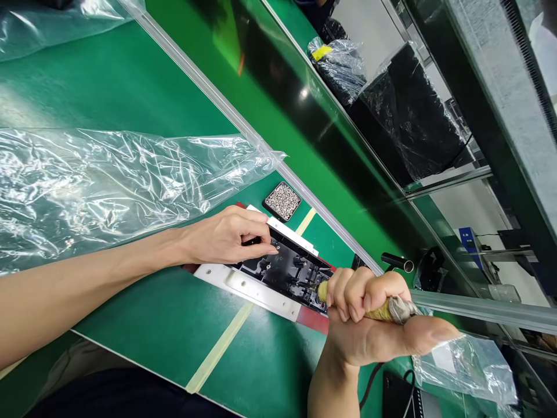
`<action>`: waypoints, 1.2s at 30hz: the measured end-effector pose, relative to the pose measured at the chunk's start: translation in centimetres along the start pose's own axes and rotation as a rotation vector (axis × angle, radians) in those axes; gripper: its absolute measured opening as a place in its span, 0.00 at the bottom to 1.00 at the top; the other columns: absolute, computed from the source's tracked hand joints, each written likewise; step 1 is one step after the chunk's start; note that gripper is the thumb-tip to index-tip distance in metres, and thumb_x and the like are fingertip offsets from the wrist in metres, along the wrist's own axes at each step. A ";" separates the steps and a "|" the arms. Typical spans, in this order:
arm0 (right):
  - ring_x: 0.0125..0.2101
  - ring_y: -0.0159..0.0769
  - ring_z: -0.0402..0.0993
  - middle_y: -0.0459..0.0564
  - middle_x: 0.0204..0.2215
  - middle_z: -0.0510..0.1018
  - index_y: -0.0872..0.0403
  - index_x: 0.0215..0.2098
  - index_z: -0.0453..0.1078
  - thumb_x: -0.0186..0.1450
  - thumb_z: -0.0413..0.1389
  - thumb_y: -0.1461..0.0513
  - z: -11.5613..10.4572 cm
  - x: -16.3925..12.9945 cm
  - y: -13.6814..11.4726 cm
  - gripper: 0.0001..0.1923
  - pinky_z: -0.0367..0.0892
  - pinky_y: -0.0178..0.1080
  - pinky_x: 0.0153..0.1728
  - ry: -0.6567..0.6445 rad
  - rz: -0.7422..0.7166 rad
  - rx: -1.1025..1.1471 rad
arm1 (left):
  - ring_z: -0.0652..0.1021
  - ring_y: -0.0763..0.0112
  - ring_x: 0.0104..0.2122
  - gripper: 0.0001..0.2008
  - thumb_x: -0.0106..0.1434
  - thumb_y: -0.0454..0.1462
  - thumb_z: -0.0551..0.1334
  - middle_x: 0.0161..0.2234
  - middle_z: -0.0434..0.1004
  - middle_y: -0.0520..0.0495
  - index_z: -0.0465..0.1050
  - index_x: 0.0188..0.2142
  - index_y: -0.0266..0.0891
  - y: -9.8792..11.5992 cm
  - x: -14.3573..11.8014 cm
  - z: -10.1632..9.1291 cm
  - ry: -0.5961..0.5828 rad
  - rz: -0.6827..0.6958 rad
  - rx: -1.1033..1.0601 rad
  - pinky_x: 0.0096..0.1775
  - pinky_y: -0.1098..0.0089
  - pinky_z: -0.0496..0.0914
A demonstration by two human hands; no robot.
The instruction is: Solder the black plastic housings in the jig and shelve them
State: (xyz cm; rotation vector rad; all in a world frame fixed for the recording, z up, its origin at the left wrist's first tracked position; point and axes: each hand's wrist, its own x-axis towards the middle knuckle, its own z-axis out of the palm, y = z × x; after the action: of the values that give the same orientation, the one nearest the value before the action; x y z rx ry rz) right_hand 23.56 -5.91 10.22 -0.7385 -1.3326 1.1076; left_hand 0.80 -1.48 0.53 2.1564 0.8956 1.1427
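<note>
A black plastic housing [282, 264] with moulded ribs and posts lies in a white and red fixture [256, 292] on the green bench. My left hand [235, 235] is over the left part of the housing, fingers curled and thumb stretched along its surface; anything between the fingertips is too small or hidden to tell. Wrapped in my right hand [369, 302] is what looks like a soldering iron [322, 291], its handle bound in yellow and grey. Its dark tip points down at the right part of the housing, and whether it touches is unclear.
A small black tray [282, 201] of tiny metal pieces sits behind the fixture. Clear plastic sheeting [108, 186] covers the left of the bench. A transparent rail [226, 110] runs diagonally behind. At right are a black tube [398, 262], a plastic bag [470, 366] and a black box [407, 395].
</note>
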 end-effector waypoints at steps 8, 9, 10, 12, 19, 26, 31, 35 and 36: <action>0.13 0.24 0.51 0.38 0.13 0.53 0.53 0.23 0.55 0.65 0.35 0.31 0.3 0.0 0.1 0.37 0.57 0.31 0.15 -0.006 -0.006 0.027 | 0.65 0.79 0.23 0.13 0.69 0.40 0.65 0.25 0.68 0.54 0.76 0.29 0.37 0.1 0.0 0.0 -0.015 -0.023 0.002 0.29 0.71 0.60; 0.13 0.24 0.50 0.38 0.13 0.53 0.53 0.23 0.55 0.65 0.35 0.31 0.3 0.0 0.1 0.37 0.57 0.31 0.15 -0.008 -0.007 0.027 | 0.65 0.79 0.24 0.13 0.69 0.40 0.65 0.25 0.68 0.54 0.76 0.29 0.37 0.1 0.0 0.0 -0.016 -0.023 -0.001 0.29 0.71 0.60; 0.13 0.24 0.50 0.38 0.13 0.53 0.53 0.23 0.55 0.66 0.35 0.31 0.4 0.0 0.1 0.37 0.56 0.31 0.15 -0.013 -0.006 0.027 | 0.65 0.79 0.24 0.13 0.69 0.40 0.65 0.25 0.69 0.53 0.76 0.29 0.37 0.1 0.0 0.0 -0.018 -0.025 -0.005 0.29 0.71 0.61; 0.13 0.24 0.50 0.38 0.13 0.53 0.53 0.23 0.55 0.66 0.35 0.32 0.3 0.0 0.1 0.37 0.56 0.31 0.16 -0.015 -0.005 0.030 | 0.65 0.79 0.24 0.13 0.69 0.40 0.65 0.25 0.68 0.53 0.77 0.29 0.37 0.1 0.0 0.0 -0.016 -0.028 -0.009 0.29 0.71 0.61; 0.14 0.26 0.55 0.39 0.14 0.58 0.52 0.24 0.59 0.68 0.38 0.34 -0.1 -0.1 -0.1 0.34 0.59 0.34 0.18 -0.016 0.032 0.017 | 0.64 0.80 0.23 0.12 0.69 0.40 0.66 0.25 0.67 0.54 0.77 0.29 0.37 -0.1 0.0 0.0 -0.011 -0.018 -0.014 0.29 0.71 0.60; 0.13 0.25 0.54 0.37 0.13 0.55 0.52 0.23 0.56 0.69 0.51 0.44 -0.6 0.5 -0.5 0.25 0.60 0.33 0.16 -0.163 0.015 0.029 | 0.64 0.80 0.23 0.11 0.69 0.39 0.66 0.24 0.66 0.54 0.77 0.30 0.36 0.0 0.0 0.0 -0.014 -0.013 -0.014 0.29 0.71 0.60; 0.12 0.25 0.54 0.36 0.13 0.53 0.52 0.23 0.55 0.71 0.48 0.49 -0.5 0.8 -0.5 0.23 0.62 0.33 0.16 -0.038 0.009 0.000 | 0.64 0.79 0.23 0.11 0.69 0.39 0.65 0.25 0.68 0.54 0.77 0.30 0.37 0.0 -0.1 -0.1 -0.020 -0.008 -0.014 0.29 0.71 0.60; 0.12 0.24 0.53 0.36 0.14 0.53 0.52 0.24 0.55 0.71 0.48 0.54 -0.6 0.7 -0.5 0.19 0.58 0.32 0.14 -0.206 -0.074 0.012 | 0.63 0.80 0.23 0.11 0.69 0.39 0.65 0.25 0.67 0.54 0.77 0.30 0.36 -0.2 -0.1 0.0 -0.028 -0.010 -0.010 0.28 0.71 0.59; 0.12 0.24 0.53 0.37 0.14 0.54 0.52 0.24 0.55 0.71 0.49 0.54 -0.7 0.6 -0.6 0.19 0.58 0.32 0.14 -0.237 -0.090 0.013 | 0.63 0.79 0.23 0.12 0.69 0.39 0.65 0.25 0.67 0.54 0.77 0.30 0.36 -0.2 -0.1 0.0 -0.031 -0.010 -0.011 0.28 0.71 0.59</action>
State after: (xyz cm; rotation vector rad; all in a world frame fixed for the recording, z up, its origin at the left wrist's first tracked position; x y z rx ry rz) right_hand 24.29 -5.41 10.94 -0.5443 -1.5403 1.1570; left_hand 0.67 -1.41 0.33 2.1528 0.8835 1.1045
